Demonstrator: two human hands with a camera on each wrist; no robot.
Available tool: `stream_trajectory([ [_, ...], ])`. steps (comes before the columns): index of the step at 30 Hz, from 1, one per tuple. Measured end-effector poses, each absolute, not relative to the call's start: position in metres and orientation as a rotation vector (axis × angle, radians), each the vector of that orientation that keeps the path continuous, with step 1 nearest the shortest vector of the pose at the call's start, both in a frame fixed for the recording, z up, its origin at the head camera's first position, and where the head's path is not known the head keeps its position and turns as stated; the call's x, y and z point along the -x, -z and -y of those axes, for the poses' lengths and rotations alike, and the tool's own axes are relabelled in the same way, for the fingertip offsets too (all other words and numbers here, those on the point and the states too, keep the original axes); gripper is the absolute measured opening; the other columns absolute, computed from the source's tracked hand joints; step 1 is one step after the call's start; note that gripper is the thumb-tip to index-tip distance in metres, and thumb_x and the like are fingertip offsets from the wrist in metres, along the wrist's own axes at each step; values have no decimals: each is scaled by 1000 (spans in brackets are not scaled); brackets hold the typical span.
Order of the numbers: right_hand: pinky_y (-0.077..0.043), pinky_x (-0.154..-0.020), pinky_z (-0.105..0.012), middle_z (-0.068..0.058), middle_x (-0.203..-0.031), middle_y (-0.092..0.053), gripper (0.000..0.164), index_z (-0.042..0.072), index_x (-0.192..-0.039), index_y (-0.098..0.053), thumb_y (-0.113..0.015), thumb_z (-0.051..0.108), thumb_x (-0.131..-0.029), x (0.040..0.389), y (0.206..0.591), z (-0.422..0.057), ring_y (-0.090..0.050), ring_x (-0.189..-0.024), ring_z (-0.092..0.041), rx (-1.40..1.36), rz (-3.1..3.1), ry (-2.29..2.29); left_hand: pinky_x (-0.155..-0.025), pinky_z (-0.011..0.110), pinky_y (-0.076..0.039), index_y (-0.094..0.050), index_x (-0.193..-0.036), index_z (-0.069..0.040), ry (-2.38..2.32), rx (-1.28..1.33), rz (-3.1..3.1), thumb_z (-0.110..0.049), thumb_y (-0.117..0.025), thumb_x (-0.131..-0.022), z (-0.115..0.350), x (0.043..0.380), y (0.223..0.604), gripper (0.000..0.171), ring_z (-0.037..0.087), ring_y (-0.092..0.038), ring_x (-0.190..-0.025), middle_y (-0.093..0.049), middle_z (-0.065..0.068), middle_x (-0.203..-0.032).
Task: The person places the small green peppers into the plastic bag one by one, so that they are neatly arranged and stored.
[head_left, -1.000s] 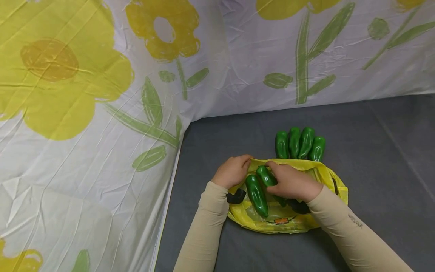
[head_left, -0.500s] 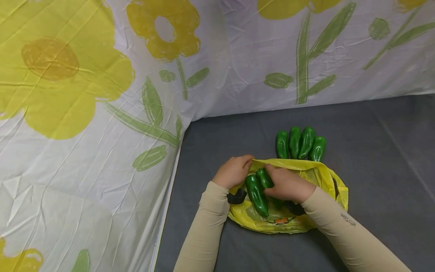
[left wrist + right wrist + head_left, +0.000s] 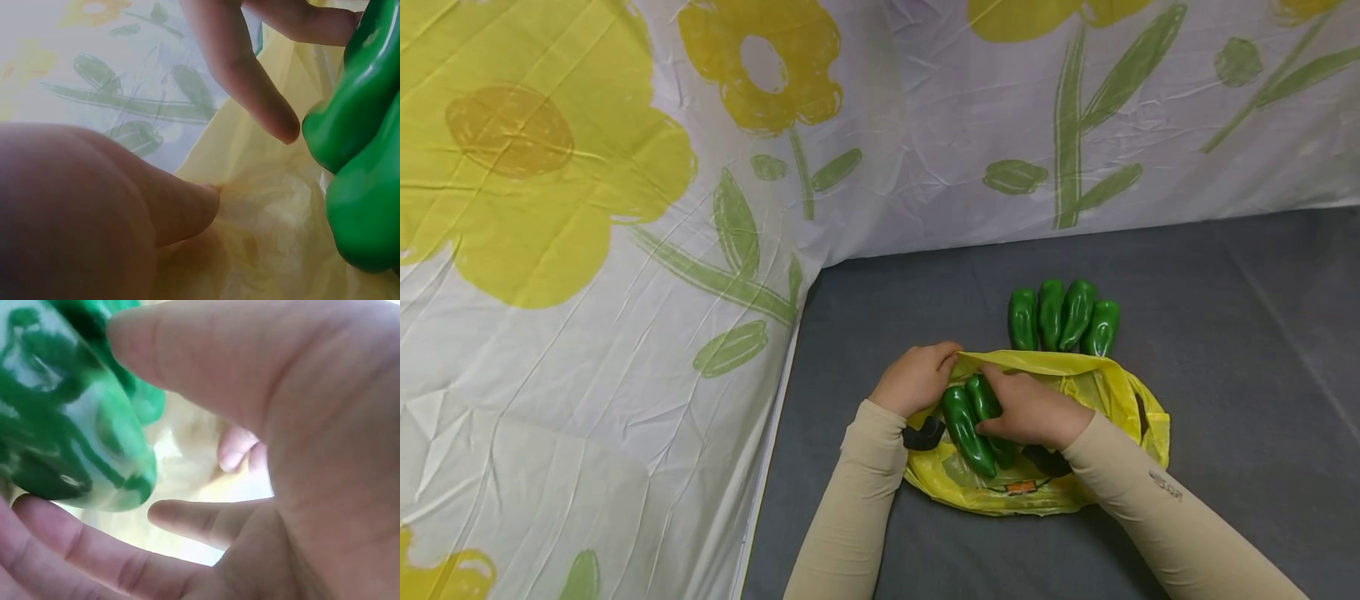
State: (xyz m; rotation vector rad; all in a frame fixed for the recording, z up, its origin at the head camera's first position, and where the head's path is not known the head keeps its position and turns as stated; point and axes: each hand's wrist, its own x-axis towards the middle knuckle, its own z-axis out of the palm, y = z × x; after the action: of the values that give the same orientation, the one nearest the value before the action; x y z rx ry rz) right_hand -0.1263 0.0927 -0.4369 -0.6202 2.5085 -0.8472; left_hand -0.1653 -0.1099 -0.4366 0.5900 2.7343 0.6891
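A yellow plastic bag (image 3: 1075, 500) lies spread with its mouth open, and two glossy green peppers are side by side inside it. My left hand (image 3: 916, 379) pinches the bag's rim at the upper left. Beside it is the left green pepper (image 3: 967, 433), apart from any fingers in the left wrist view. Reaching into the bag, my right hand (image 3: 1037, 408) holds the other green pepper (image 3: 81, 425), thumb on one side and fingers on the other. The hand covers part of that pepper in the head view.
Several more green peppers (image 3: 1051, 315) lie in a row just behind the bag on the dark grey table (image 3: 1240, 350). A white cloth (image 3: 917, 192) with yellow flowers hangs at the back and left.
My right hand has moved slightly left and lowered its pepper beside the other one in the bag. The left hand stays at the rim.
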Motion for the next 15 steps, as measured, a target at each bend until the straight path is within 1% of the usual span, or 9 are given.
stream_trajectory([
  [2, -56, -93, -50, -30, -135, -63, 91, -8, -158, -32, -84, 26, -91, 126, 436, -93, -68, -115, -38, 608, -2512, 845, -71, 31, -52, -65, -144, -13, -688, -586, -2738, -23, -47, -115, 109, 164, 436, 36, 12, -61, -69, -75, 6, -111],
  [4, -56, -93, -51, -30, -136, -63, 90, -7, -158, -33, -83, 27, -91, 126, 435, -94, -68, -115, -38, 605, -2519, 843, -72, 31, -53, -65, -144, -14, -683, -584, -2743, -23, -47, -115, 109, 164, 435, 35, 12, -62, -71, -76, 6, -115],
  [8, -56, -94, -51, -27, -135, -65, 87, -6, -157, -36, -82, 28, -92, 126, 433, -94, -68, -114, -37, 607, -2538, 837, -74, 31, -53, -66, -142, -16, -675, -582, -2746, -23, -46, -115, 108, 163, 435, 35, 12, -63, -74, -76, 6, -116],
  [11, -56, -94, -53, -25, -137, -65, 85, -5, -157, -39, -81, 33, -93, 126, 430, -96, -69, -115, -36, 597, -2555, 804, -74, 30, -53, -66, -143, -16, -675, -584, -2743, -23, -46, -115, 108, 163, 435, 35, 12, -64, -75, -76, 6, -117],
  [15, -57, -92, -53, -25, -135, -67, 83, -6, -154, -45, -79, 40, -94, 126, 424, -99, -70, -111, -36, 580, -2583, 736, -71, 30, -53, -65, -143, -16, -676, -579, -2736, -24, -46, -115, 108, 164, 436, 35, 11, -63, -73, -75, 6, -117],
])
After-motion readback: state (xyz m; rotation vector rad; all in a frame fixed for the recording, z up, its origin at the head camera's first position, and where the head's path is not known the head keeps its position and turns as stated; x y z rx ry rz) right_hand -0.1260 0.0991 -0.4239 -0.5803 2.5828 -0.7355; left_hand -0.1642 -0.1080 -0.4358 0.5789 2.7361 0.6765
